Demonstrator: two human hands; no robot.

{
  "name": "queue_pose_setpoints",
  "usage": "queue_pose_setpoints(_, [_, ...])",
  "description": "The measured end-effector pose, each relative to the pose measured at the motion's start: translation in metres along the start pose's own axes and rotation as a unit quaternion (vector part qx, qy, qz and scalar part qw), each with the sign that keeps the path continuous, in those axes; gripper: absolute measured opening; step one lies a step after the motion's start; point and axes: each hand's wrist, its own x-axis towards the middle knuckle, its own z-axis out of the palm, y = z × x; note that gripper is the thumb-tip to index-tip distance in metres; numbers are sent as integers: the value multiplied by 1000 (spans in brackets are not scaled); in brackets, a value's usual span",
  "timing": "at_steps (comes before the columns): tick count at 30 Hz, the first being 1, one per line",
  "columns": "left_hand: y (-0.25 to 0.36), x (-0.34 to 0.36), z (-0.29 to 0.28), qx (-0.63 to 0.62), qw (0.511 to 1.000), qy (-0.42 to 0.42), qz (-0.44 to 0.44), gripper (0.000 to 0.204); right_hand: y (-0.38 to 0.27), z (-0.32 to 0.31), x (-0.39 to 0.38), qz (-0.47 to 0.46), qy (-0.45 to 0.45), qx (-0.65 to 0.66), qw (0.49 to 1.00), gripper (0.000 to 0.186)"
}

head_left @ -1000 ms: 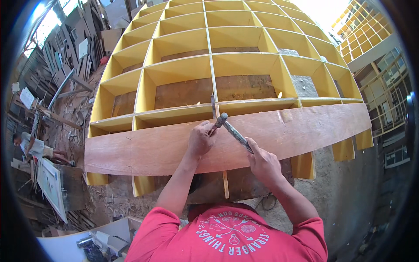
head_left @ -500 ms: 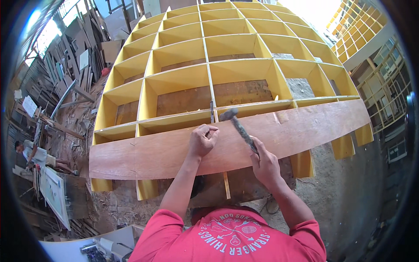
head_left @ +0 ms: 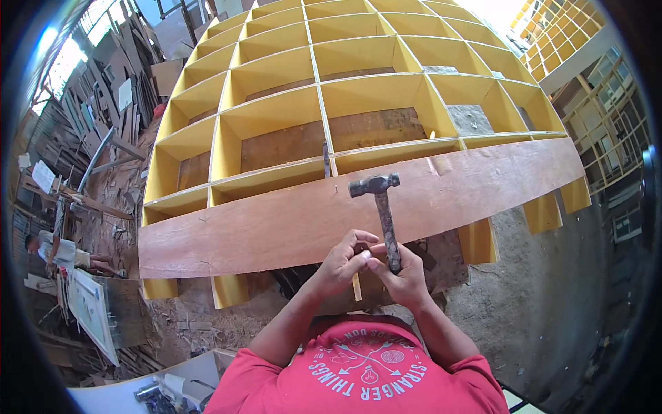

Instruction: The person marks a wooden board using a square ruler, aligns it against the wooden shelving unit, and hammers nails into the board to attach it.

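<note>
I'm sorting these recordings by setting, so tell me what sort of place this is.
Most likely a woodworking shop: a large yellow lattice frame fills the middle, scrap boards lean together at the left, and a hammer is held by a long wooden panel.

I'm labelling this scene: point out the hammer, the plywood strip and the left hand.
Hammer (head_left: 385, 219): head view, on the handle.
Plywood strip (head_left: 338, 212): head view, on its broad face.
Left hand (head_left: 340, 266): head view, its middle.

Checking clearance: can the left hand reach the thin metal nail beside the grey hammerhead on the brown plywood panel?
Probably yes: only bare panel lies between left hand and nail; the hammerhead sits rightward.
</note>
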Motion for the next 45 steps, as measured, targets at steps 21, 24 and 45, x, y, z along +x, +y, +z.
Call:
queue_pose_setpoints(21, [-22, -19, -4, -305, 944, 52, -118, 42, 2, -11, 5, 183, -5, 76, 980, 16])
queue_pose_setpoints(24, [-26, -18, -9, -340, 930, 33, -138, 37, 1, -11, 8, 199, 4, 70, 978, 17])
queue_pose_setpoints(45, [-14, 15, -68, 295, 926, 155, 177, 10, -4, -22, 23, 39, 49, -178, 982, 22])
